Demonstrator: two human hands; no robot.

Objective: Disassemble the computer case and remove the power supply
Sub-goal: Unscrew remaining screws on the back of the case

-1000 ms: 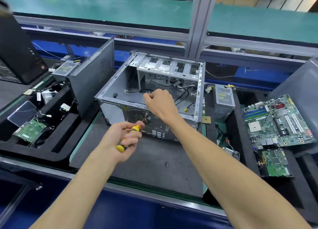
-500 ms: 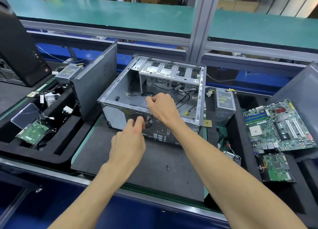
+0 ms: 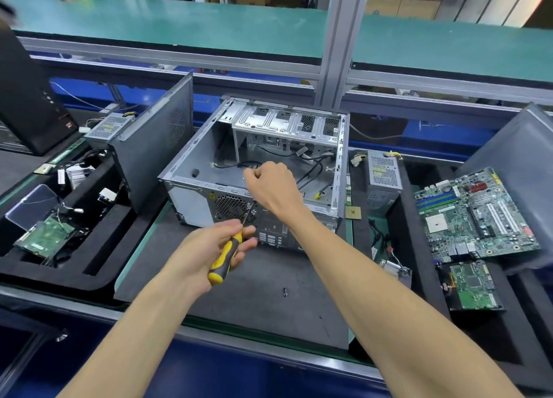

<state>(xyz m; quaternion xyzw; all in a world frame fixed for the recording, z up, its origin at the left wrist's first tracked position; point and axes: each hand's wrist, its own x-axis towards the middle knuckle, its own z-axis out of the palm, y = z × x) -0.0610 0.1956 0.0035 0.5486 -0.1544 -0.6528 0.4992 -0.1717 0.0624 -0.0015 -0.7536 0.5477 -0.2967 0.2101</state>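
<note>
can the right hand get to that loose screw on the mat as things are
Probably yes: the screw lies alone on open mat, just beside the right forearm, though the right hand is now up at the case.

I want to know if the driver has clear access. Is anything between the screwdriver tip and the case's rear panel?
Nothing visible does. The screwdriver in the left hand angles up to the case rear; only the right hand sits at its tip.

The left hand (image 3: 206, 248) has drawn back from the rear of the computer case (image 3: 191, 200) and turned palm-up, so the yellow-handled screwdriver (image 3: 225, 257) in its fingers shows again, shaft angled toward the fan grille.
</note>
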